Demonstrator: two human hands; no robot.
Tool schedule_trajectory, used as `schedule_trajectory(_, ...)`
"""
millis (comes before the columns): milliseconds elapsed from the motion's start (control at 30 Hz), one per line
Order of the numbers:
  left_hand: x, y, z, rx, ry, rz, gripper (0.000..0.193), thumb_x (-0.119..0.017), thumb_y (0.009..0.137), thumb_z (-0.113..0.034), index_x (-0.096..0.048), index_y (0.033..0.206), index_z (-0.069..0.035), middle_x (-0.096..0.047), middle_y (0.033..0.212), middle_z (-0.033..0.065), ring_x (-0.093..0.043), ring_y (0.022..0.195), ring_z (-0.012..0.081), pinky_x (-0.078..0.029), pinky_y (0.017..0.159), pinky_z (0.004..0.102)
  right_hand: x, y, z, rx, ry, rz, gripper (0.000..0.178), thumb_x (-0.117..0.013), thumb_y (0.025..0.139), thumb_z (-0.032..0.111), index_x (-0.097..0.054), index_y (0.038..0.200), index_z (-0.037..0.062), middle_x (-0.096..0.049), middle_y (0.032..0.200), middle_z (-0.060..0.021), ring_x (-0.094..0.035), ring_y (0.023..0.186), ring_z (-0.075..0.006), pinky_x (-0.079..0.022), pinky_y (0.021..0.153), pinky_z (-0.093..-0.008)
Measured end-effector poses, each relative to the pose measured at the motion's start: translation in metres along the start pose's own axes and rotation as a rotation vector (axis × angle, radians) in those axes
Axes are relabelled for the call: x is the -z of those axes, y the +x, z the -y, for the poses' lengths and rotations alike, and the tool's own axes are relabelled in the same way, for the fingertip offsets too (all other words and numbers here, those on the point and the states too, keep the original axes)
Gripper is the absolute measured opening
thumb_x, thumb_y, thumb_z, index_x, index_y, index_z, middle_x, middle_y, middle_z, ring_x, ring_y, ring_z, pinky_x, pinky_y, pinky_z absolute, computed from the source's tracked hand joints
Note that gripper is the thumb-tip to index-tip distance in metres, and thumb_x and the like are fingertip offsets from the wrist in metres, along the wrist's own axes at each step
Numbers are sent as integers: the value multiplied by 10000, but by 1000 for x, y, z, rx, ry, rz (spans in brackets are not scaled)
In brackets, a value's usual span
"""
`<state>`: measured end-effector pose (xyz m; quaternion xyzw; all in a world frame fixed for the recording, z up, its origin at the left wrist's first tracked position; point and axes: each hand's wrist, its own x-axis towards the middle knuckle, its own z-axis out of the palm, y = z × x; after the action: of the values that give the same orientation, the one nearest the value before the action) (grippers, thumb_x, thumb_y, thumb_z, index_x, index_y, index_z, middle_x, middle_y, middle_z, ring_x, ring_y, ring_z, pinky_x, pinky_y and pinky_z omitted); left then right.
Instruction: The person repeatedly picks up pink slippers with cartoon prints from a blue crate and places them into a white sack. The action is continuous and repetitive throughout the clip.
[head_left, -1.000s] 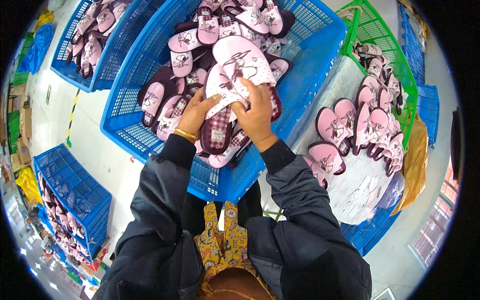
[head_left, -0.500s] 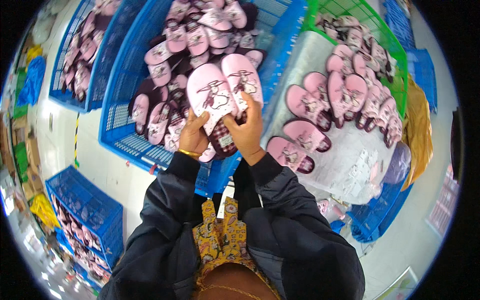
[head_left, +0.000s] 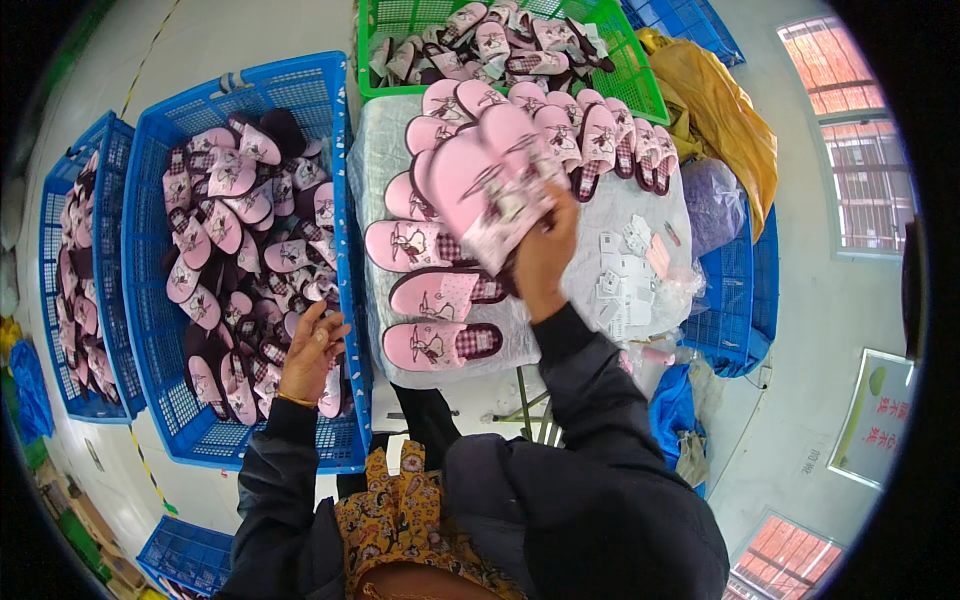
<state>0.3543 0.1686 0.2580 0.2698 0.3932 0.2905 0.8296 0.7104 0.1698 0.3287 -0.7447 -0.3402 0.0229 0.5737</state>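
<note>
My right hand (head_left: 546, 248) grips a pair of pink slippers (head_left: 478, 190) by the heel end, held over the covered table; they are smeared by motion. Their toes point away to the left, and each has a dark cartoon print. Empty, my left hand (head_left: 314, 352) hovers above the near right corner of the large blue basket (head_left: 360, 300), its fingers apart. Loose pink slippers (head_left: 222, 226) with dark checked insoles fill that basket. On the table below the held pair, more slippers (head_left: 428, 346) lie in pairs, toes to the left.
A green basket (head_left: 648, 75) of slippers stands at the table's far side. Small white labels (head_left: 628, 282) lie on the table's right part. Another blue basket (head_left: 120, 300) stands at the left. Yellow cloth (head_left: 715, 100) and a purple bag (head_left: 712, 205) sit beyond the table's right edge.
I have turned right, from the blue basket toward the table. My left hand has let go of the slippers; my right hand has carried them over the table.
</note>
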Motion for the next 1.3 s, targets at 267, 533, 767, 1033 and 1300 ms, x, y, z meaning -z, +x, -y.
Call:
schedule_trajectory(267,18,-11,34,214,114,-124,391,-493,982,-285,-469,1325,-98,-587,1183,54,-564,1070,159,-419,890,301,9,165,-164,5,-64,-84,347,-527,770,-54,-586,1105,16,-596,1072,-98,-572,954,-202,-445,856,-300)
schedule_trajectory(533,58,-32,62,241,87,-298,337,-521,967,-276,-534,1250,-93,-610,1133,28,-584,1015,139,-436,834,289,-34,175,-273,107,-280,77,423,-497,744,-13,-557,1162,-25,-584,1179,-191,-510,1140,-344,-362,1030,-379)
schedule_trajectory(767,137,-80,60,182,57,-615,273,-593,930,-265,-607,1144,-97,-656,1052,41,-626,944,154,-479,796,283,-5,52,-155,-81,-44,134,191,-518,772,-33,-557,959,-33,-549,921,-45,-528,844,-161,-430,780,-284)
schedule_trajectory(1033,308,-156,121,30,713,-958,220,-645,861,-163,-627,1028,-22,-670,893,67,-648,788,162,-506,684,284,-132,-208,48,-569,454,1049,239,-580,944,160,-588,1125,3,-618,1011,-63,-603,911,-133,-485,785,-252)
schedule_trajectory(1300,406,-213,91,244,1545,-945,198,-557,878,-249,-652,998,-122,-672,976,122,-644,893,334,-514,778,430,-321,-371,-146,-353,-146,1052,255,-617,853,229,-672,948,-1,-682,960,-182,-648,905,-329,-496,799,-394)
